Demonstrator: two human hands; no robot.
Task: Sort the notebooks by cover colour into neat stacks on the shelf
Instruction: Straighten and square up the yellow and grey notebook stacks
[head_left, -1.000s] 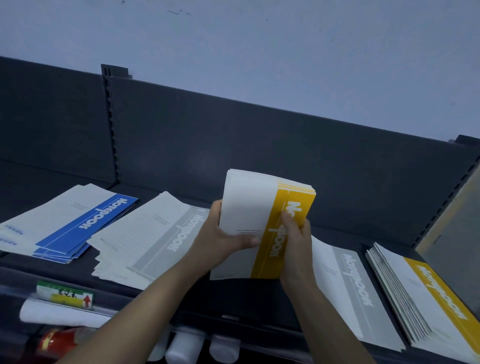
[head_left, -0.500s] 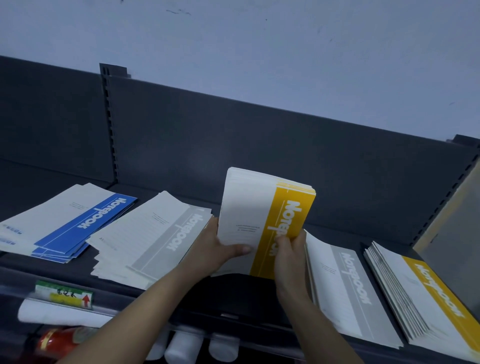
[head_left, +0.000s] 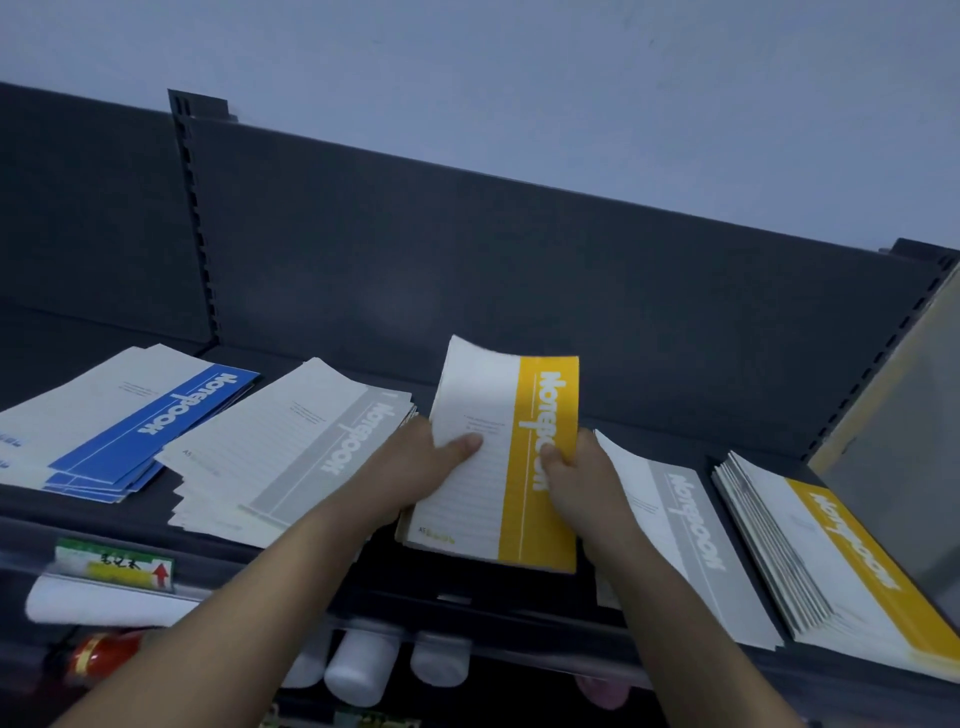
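the yellow notebooks (head_left: 493, 467), gripped by the left hand (head_left: 415, 473) and right hand (head_left: 587, 488), are now tipped lower toward the shelf (head_left: 467, 592); the matching yellow stack (head_left: 841, 566) is well right of the right hand.

dark shelf (head_left: 660, 441), blue notebook stack (head_left: 156, 426), grey stack (head_left: 291, 452), second grey stack (head_left: 675, 519), yellow stack (head_left: 841, 561)

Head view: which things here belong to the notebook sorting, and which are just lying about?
Job:
- yellow bundle, held by left hand and right hand
- blue stack
- left grey stack
- right grey stack
- yellow stack
- shelf

Lying about:
- price label
- white roll
- red item
- white bottles
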